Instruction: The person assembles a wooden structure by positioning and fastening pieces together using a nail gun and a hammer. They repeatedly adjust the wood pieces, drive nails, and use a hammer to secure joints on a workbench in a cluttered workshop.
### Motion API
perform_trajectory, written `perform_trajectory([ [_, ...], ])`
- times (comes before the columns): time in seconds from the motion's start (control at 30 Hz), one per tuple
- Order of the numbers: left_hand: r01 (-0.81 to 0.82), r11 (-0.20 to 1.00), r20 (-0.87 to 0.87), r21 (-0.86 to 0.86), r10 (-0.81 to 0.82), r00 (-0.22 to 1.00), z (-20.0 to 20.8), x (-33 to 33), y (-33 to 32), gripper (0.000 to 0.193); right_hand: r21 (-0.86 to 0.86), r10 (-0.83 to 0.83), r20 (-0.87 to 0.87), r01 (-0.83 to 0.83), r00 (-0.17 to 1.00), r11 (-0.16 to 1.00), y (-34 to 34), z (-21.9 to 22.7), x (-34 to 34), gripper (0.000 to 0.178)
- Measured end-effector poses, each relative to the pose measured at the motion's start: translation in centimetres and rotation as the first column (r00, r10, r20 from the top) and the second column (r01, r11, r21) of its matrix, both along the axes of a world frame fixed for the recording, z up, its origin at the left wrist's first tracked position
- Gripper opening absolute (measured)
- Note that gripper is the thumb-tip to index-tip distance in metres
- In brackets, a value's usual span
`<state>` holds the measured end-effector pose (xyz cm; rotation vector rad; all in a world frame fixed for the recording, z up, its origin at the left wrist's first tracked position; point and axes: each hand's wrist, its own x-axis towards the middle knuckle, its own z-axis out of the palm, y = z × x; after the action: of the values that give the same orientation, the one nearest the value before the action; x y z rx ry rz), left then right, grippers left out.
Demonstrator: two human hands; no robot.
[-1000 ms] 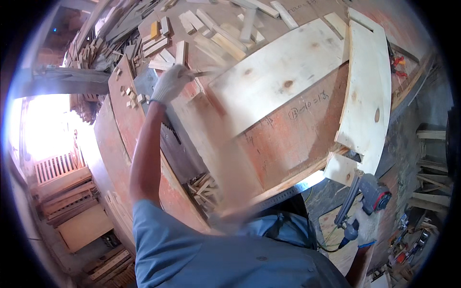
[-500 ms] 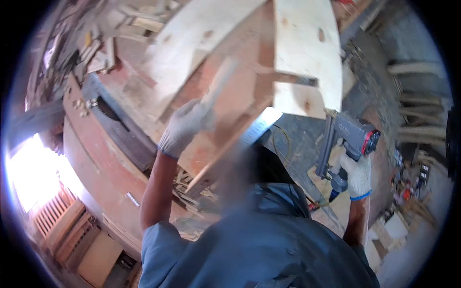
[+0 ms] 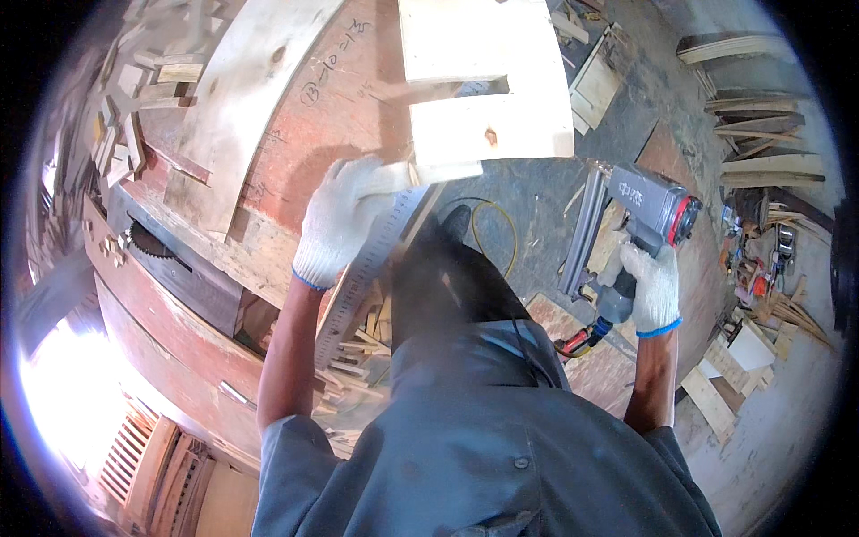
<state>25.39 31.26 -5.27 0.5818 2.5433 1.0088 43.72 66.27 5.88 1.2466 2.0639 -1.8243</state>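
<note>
My gloved left hand (image 3: 338,215) is closed around one end of a short pale wooden strip (image 3: 452,171). The strip points right, its free end at the near edge of a light plywood panel (image 3: 528,125) with a slot cut in it; whether they touch I cannot tell. In my gloved right hand (image 3: 658,286) is a grey nail gun (image 3: 649,201), gripped by its handle, its nose near that panel's right corner. Below my left hand, a long metal ruler (image 3: 367,246) with markings runs along the bench edge.
A curved pale board (image 3: 246,89) lies on the reddish, pencil-marked bench top (image 3: 327,107). A toothed saw blade (image 3: 150,240) rises from a slot at left. Wood scraps (image 3: 165,80) are heaped at far left. A yellow hose (image 3: 479,228) loops on the floor; curved wooden pieces (image 3: 769,170) lean at right.
The strip has swung from pointing up and away to lying nearly level at the panel's near edge. The view has shifted. The nail gun stays in my right hand.
</note>
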Motion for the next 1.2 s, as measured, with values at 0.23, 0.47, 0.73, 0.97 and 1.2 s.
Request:
perform_trajectory([
  [0.23, 0.023, 0.996, 0.038, 0.09, -0.027, 0.999, 0.1, -0.7, 3.7, 0.048, -0.119, 0.002, -0.088, -0.012, 0.996, 0.993, 1.0, -3.0, -0.7, 0.026],
  [0.47, -0.115, 0.98, 0.117, 0.165, 0.096, 0.988, -0.1, -0.1, 4.9, 0.047, -0.108, 0.039, -0.092, -0.049, 0.995, 0.993, 1.2, -2.7, -1.2, 0.04],
  [0.73, -0.186, 0.962, 0.173, 0.198, 0.152, 0.973, -0.7, 0.6, 4.0, 0.054, -0.076, 0.078, -0.08, -0.085, 0.994, 0.994, 1.6, -2.4, -1.2, 0.043],
  [0.97, -0.107, 0.972, 0.167, 0.209, 0.072, 0.983, -1.0, 0.0, 5.8, 0.06, -0.031, 0.153, -0.108, -0.157, 0.982, 0.987, 1.1, -1.7, -1.8, 0.04],
  [1.2, -0.096, 0.972, 0.082, 0.217, 0.079, 0.993, -1.9, 0.4, 5.9, 0.063, -0.055, 0.123, -0.105, -0.129, 0.987, 0.99, 0.9, -1.9, -1.7, 0.043],
])
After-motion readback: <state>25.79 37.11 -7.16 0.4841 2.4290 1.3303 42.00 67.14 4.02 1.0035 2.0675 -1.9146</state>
